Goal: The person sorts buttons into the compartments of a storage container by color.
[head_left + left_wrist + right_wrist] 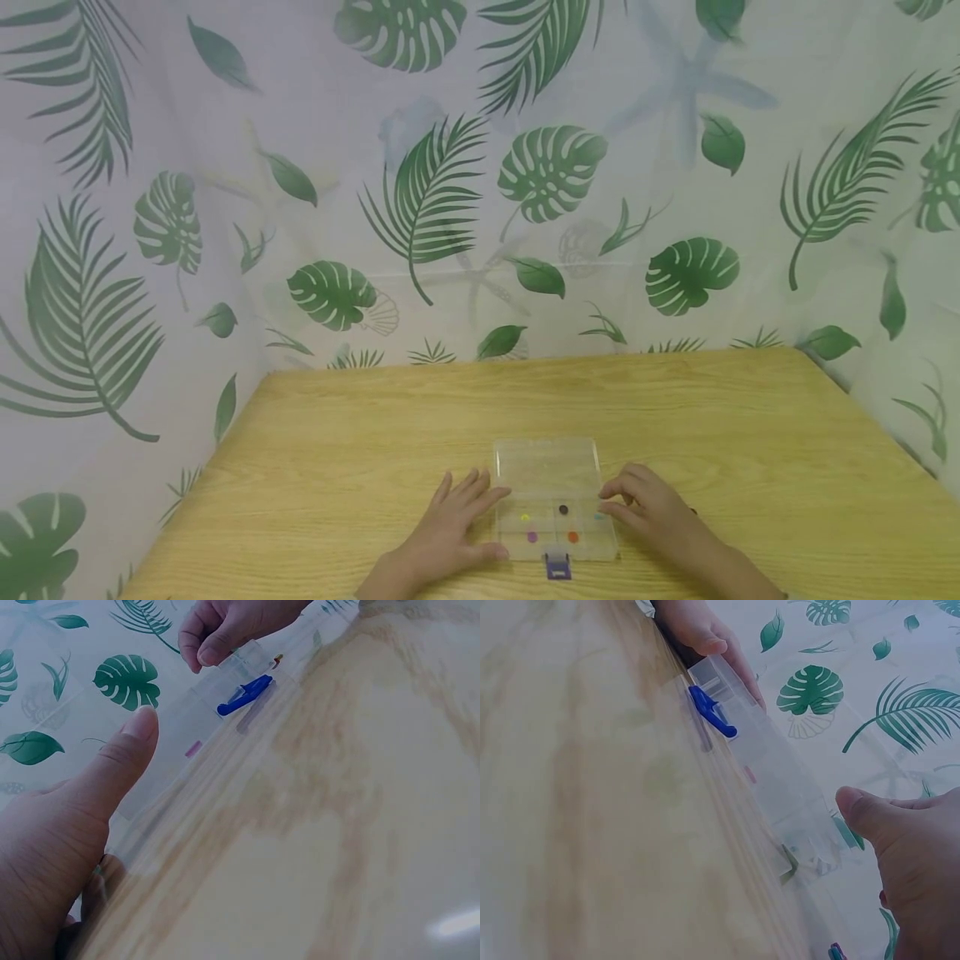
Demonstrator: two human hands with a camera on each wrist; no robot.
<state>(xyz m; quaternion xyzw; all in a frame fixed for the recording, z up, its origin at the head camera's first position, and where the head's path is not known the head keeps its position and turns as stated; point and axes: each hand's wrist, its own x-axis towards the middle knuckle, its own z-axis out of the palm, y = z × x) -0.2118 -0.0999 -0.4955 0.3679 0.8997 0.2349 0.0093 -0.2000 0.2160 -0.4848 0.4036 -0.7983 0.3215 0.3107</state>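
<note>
A clear plastic compartment box (517,555) lies on the table, its lid (546,465) swung back. Small round pieces sit in its compartments: yellow (525,517), purple (532,537), black (563,509), orange (573,537) and light blue (599,517). My left hand (453,529) spreads around the box's left side, thumb by the front corner and index finger by the hinge. Over the right edge is my right hand (652,506), its thumb and bent fingers slightly apart, close above the light blue piece. No piece shows between those fingertips.
A blue latch (558,567) juts from the box's front edge. Beside my right hand, a small dark thing (693,511) lies on the wood-grain table (360,433). A leaf-patterned cloth (465,208) hangs behind the table and along its sides.
</note>
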